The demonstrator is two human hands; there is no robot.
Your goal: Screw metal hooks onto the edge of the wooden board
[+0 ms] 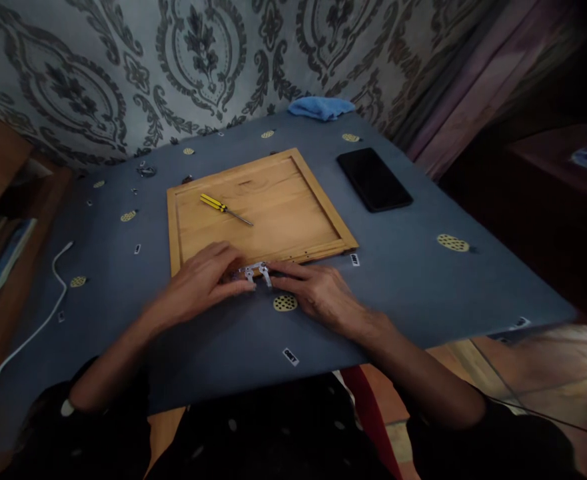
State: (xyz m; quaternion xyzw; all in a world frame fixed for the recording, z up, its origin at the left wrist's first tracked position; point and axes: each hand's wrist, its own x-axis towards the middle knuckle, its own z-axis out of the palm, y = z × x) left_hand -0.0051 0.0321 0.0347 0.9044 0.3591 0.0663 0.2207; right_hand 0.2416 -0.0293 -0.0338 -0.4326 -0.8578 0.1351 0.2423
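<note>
Metal bracket (258,267) | left hand (204,280), right hand (327,297): gripping it | blue tablecloth (398,287) | patterned backdrop (148,40) | tiled floor (506,357)

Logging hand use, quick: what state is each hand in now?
Left hand: curled at the left end of the silvery, two-legged metal bracket; grip unclear.
Right hand: partly extended, at the bracket's right end; grip unclear.

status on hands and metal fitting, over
Left hand, right hand: both at metal fitting. Fitting at near edge of wooden panel. Screwdriver on panel, clear of hands.

golden-brown panel (283,207), yellow-and-black screwdriver (213,202), bracket (264,269) seemingly silver-grey.
</note>
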